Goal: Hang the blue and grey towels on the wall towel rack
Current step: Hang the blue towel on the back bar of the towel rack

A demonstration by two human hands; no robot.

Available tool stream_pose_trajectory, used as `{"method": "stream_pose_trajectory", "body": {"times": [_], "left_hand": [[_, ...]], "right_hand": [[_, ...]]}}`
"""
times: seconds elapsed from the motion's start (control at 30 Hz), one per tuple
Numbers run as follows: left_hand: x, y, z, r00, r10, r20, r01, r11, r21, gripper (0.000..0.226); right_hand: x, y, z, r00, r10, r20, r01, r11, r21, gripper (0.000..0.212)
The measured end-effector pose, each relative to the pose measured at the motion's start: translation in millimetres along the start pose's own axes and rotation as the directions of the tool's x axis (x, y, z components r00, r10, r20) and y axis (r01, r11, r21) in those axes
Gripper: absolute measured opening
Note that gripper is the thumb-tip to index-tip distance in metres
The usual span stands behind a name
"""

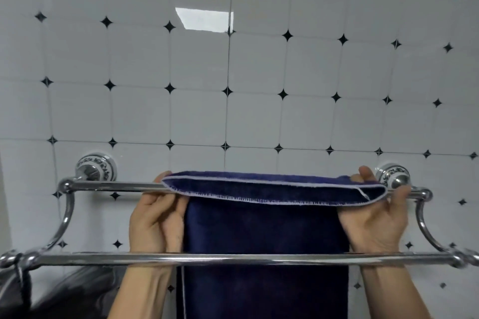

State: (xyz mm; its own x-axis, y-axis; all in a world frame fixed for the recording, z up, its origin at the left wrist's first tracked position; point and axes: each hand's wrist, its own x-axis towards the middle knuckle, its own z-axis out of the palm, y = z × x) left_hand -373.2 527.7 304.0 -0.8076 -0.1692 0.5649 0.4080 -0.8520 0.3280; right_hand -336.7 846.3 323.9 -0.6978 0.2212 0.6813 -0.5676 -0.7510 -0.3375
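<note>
Step in hand: draping the blue towel [261, 228] on the towel rack [66, 217]. I read it as mid-hang, not finished.

Left hand [155, 217] at 8 o'clock and right hand [373, 220] at 4 o'clock each pinch a top corner of the blue towel, fingers curled over the folded hem. The hem is stretched level, right at the rear bar [116, 186]. I cannot tell if it is over the bar or just in front of it. The rest of the cloth drops toward 6 o'clock, passing behind the front bar [233, 259], and both wrists pass behind that bar too.

Next move, my call: carry the hem over the rear bar, let the flap fall on the tiled wall [197, 116] side, even the two halves, then release both corners together so it does not slide off one end.

Grey towel: not clearly seen. A dark grey bundle [72, 292] sits at 7 o'clock under the front bar's left end; it could be the grey towel, cannot tell. That one is not hung yet, as far as I can see.
</note>
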Motion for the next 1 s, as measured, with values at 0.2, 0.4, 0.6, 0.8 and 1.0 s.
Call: {"method": "stream_pose_trajectory", "body": {"times": [0.2, 0.4, 0.6, 0.8, 1.0], "left_hand": [[6, -6, 22, 0.995, 0.03, 0.098, -0.024, 0.998, -0.063, 0.016], [8, -18, 19, 0.981, 0.19, -0.032, -0.181, 0.964, 0.194, 0.034], [-1, -27, 17, 0.888, 0.41, -0.209, -0.312, 0.87, 0.381, 0.033], [-12, -26, 15, 0.901, 0.378, -0.211, -0.212, 0.811, 0.545, 0.043], [-13, -25, 14, 0.932, 0.329, -0.152, -0.185, 0.793, 0.581, 0.048]], "right_hand": [[10, 6, 8, 0.983, -0.131, -0.132, 0.107, 0.978, -0.178, 0.038], [-2, 5, -7, 0.96, -0.199, -0.198, 0.119, 0.927, -0.355, 0.02], [-17, 10, -5, 0.82, -0.417, -0.392, 0.111, 0.788, -0.606, 0.038], [-24, 14, 0, 0.814, -0.432, -0.389, 0.015, 0.685, -0.728, 0.053], [-29, 14, -2, 0.849, -0.325, -0.416, -0.061, 0.724, -0.688, 0.051]]}}
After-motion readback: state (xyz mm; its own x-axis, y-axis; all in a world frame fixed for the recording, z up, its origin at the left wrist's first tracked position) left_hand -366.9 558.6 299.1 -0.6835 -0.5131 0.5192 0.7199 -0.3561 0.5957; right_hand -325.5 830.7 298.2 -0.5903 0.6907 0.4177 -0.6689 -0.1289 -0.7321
